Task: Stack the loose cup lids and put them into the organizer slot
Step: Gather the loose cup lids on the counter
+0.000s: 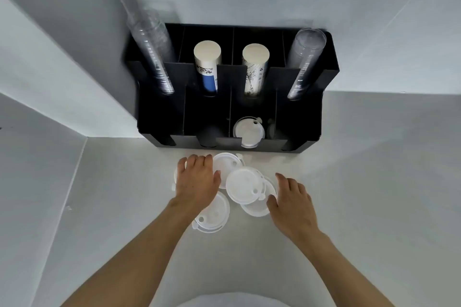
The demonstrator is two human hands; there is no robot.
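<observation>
Several loose white cup lids (244,185) lie scattered and partly overlapping on the white counter, just in front of the black organizer (301,129). One lid (248,132) sits in the organizer's lower slot, right of centre. My left hand (197,179) rests flat with fingers spread over the leftmost lids, covering one almost fully; another lid (213,217) shows under my left wrist. My right hand (291,203) is spread at the right edge of the pile, thumb touching a lid (254,208). Neither hand grips anything.
The organizer's upper slots hold two stacks of clear cups (152,57) at the outer ends and two stacks of paper cups (207,67) in the middle. White walls meet in a corner behind and to the left. Counter (374,182) extends to the right.
</observation>
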